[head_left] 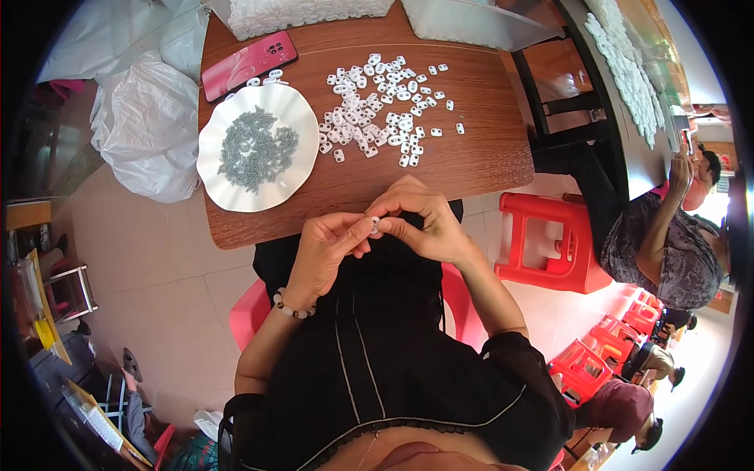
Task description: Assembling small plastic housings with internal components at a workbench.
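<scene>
Head view: pinching small, rounded, dark-spotted white piece (375, 226) between left hand (326, 243) and right hand (428, 224), closed on it, by near edge of wood-grain table (487, 161); cannot tell long axis or direction.

a brown wood-grain counter (495, 161) carries a wavy-rimmed white plate (308, 149) at left, a pink phone (247, 64) just beyond, scattered small white pieces (361, 124), and two containers (471, 27) along the far edge.

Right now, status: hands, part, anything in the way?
Left hand, right hand: both pinching one small white piece. Piece held just short of table. Nothing visibly blocking either hand.
</scene>
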### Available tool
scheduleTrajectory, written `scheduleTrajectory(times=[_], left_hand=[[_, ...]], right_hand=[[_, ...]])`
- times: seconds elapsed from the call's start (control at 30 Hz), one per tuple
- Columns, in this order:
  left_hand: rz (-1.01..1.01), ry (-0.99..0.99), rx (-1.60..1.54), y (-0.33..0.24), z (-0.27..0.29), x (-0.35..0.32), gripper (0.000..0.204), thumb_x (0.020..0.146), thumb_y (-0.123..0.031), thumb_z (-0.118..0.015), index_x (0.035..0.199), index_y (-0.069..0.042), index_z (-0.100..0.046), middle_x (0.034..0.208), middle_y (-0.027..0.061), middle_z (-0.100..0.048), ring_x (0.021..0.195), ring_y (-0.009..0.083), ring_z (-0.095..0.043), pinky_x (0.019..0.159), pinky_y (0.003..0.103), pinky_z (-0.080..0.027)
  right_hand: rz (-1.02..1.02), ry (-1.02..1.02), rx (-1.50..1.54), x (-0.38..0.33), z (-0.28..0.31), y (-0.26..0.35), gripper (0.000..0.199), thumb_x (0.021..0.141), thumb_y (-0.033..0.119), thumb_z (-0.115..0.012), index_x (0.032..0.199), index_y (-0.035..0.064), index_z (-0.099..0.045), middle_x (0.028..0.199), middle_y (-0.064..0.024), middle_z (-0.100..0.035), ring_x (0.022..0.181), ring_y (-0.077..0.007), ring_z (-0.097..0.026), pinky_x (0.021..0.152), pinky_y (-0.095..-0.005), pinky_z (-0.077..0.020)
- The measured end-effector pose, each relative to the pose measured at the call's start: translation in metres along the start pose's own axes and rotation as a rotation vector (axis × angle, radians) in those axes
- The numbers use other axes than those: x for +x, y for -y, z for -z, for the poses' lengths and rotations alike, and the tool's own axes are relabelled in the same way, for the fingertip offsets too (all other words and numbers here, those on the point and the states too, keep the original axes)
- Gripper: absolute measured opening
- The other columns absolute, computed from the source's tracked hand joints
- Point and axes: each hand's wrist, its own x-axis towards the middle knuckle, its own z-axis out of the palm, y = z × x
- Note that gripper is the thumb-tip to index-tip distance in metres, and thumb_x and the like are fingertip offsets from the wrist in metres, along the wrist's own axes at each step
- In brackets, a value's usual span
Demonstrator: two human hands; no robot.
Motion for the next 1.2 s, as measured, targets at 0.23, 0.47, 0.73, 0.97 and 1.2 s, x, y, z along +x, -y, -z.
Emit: scheduleTrajectory(times=[0.23,0.47,0.73,0.97,1.2], left_hand=[[0.052,-0.022,-0.062,0.0,0.004,-0.002,0.02,0.09,-0.018,-0.065,0.099,0.0,-0.068,0.083,0.0056,-0.068,0.065,0.005,-0.056,0.058,0.018,-0.044],[0.021,-0.101,-0.096,0.001,0.009,-0.007,0.017,0.091,-0.02,-0.064,0.093,-0.004,-0.066,0.078,0.0008,-0.064,0.062,0.0033,-0.054,0.057,0.017,-0.042],[-0.022,-0.155,-0.077,0.001,0.018,-0.014,0.016,0.092,-0.02,-0.063,0.093,-0.004,-0.066,0.077,-0.0009,-0.063,0.062,0.0023,-0.052,0.057,0.016,-0.041],[-0.026,-0.163,-0.094,0.001,0.022,-0.013,0.017,0.092,-0.02,-0.063,0.094,-0.004,-0.066,0.079,0.0001,-0.064,0.063,0.0026,-0.053,0.058,0.016,-0.042],[-0.05,-0.205,-0.116,0.001,0.019,-0.01,0.018,0.092,-0.019,-0.063,0.1,-0.003,-0.065,0.087,0.0061,-0.068,0.066,0.0041,-0.057,0.06,0.018,-0.045]], right_hand=[[-0.022,0.068,-0.079,0.01,0.006,0.007,0.012,0.079,0.005,-0.071,0.091,0.0033,-0.069,0.085,-0.0063,-0.067,0.077,-0.0191,-0.06,0.068,-0.0313,-0.0483],[0.076,-0.023,-0.433,0.052,0.009,-0.016,0.012,0.082,0.008,-0.068,0.094,0.0051,-0.068,0.084,-0.0091,-0.065,0.077,-0.0245,-0.06,0.066,-0.0333,-0.0506],[0.255,-0.058,-0.684,0.084,-0.025,-0.034,0.011,0.077,0.014,-0.07,0.087,0.0095,-0.068,0.083,-0.0061,-0.062,0.084,-0.0265,-0.056,0.074,-0.0365,-0.0485],[0.269,-0.059,-0.875,0.09,-0.031,-0.033,0.008,0.076,0.014,-0.069,0.082,0.0105,-0.066,0.078,-0.006,-0.061,0.081,-0.0252,-0.056,0.069,-0.0358,-0.0483],[0.348,0.014,-1.064,0.1,-0.028,-0.032,0.007,0.073,0.007,-0.063,0.079,0.0063,-0.06,0.074,-0.0085,-0.059,0.08,-0.0265,-0.056,0.068,-0.0375,-0.0484]])
